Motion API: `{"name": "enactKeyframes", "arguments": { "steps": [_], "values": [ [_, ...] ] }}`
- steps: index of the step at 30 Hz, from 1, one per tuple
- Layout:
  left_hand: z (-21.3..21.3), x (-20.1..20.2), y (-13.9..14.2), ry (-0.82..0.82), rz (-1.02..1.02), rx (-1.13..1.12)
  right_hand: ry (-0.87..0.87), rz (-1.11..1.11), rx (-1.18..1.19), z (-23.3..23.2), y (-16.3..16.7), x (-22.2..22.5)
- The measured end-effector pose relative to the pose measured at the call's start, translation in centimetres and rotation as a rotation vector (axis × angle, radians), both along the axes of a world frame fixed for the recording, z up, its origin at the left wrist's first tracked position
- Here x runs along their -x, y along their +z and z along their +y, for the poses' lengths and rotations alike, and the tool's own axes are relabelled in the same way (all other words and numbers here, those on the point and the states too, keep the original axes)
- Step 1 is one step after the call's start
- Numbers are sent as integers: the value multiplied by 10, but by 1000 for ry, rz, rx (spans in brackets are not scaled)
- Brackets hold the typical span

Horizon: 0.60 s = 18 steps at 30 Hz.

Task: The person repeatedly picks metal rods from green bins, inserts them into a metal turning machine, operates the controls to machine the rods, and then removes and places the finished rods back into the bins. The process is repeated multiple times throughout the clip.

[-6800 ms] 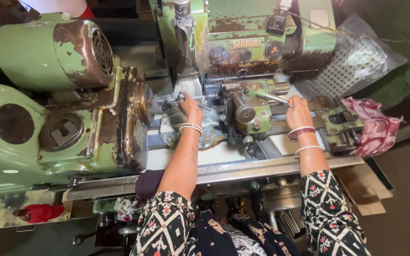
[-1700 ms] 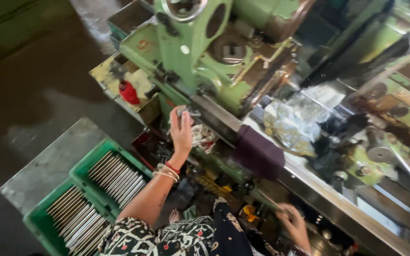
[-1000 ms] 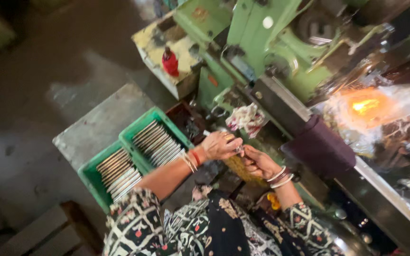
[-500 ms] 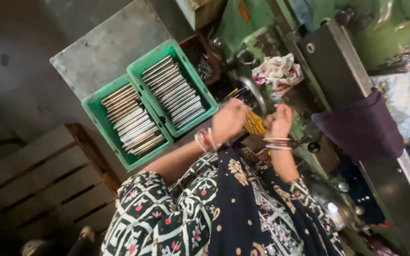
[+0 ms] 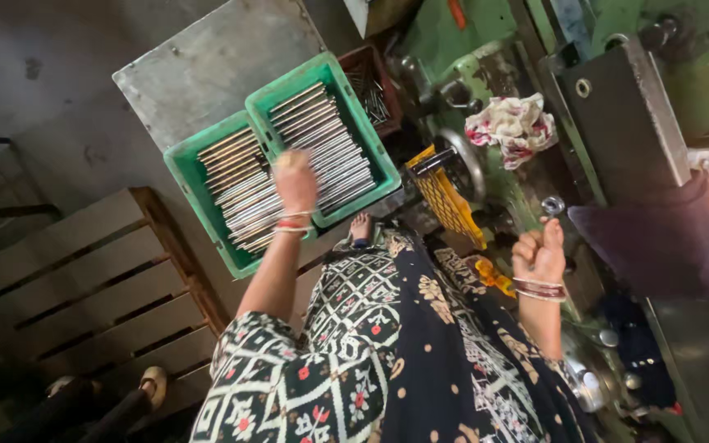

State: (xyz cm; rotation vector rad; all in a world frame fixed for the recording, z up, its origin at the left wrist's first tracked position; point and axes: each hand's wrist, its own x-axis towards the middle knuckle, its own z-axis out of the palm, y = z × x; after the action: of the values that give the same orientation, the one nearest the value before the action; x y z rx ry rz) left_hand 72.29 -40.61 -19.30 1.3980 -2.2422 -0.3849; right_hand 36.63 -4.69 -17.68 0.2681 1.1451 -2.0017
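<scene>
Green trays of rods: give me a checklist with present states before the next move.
1. Left hand over the green trays: ok, above the metal rods.
2. Left grip on a rod: cannot tell, hand blurred.
3. Rods lying in neat rows in both trays: ok.
4. Right hand away from the trays: ok, raised near the green machine.
5. Right hand holding something: cannot tell, fingers curled.
6. Yellow basket beside the trays: ok.

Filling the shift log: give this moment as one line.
left hand: over green crates of metal rods | right hand: fisted near green machine
</scene>
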Motion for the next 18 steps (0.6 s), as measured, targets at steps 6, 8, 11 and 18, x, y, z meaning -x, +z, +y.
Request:
{"name": "enactKeyframes", "arguments": {
  "steps": [6,8,11,18],
  "values": [
    [-4,-93,3,-4,-57,105,6,-16,93,14,-5,12],
    [-6,-99,2,9,-97,-39,-3,36,64,12,-9,8],
    [-19,-100,0,-45,-172,-262,-42,-36,1,7,-13,0],
    [-75,-76,9,486,988,-680,40,-195,108,-2,2,-9]
  ]
}}
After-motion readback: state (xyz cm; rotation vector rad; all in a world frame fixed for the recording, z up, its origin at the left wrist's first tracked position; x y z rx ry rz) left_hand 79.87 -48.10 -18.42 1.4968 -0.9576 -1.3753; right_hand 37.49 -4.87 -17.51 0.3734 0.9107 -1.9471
